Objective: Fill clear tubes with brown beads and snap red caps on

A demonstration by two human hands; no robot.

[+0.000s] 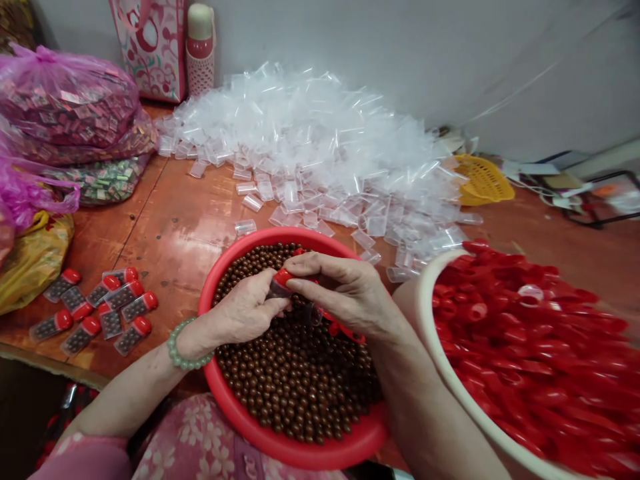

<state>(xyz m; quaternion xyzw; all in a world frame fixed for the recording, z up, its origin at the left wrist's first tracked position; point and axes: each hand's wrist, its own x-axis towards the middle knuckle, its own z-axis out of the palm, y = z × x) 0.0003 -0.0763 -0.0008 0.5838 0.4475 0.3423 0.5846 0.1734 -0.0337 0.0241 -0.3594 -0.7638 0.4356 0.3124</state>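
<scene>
My left hand (245, 310), with a green bead bracelet at the wrist, grips a small clear plastic container (278, 289) over the red basin (300, 457). Thumb and fingertips of my right hand (350, 287) pinch the red cap (283, 275) at the container's top. How far the cap sits on it cannot be made out. Below my right palm show more red plastic pieces (345, 330), partly hidden by the hand. Shiny brown balls (295, 387) fill much of the basin. Several capped containers of dark balls (120, 297) lie on the table to the left.
Behind the basin spreads a heap of clear plastic containers (310, 133). A white tub (427, 300) full of red caps (530, 353) stands at the right. Filled plastic bags (75, 107), a bottle (201, 47) and a yellow basket (483, 180) stand further back.
</scene>
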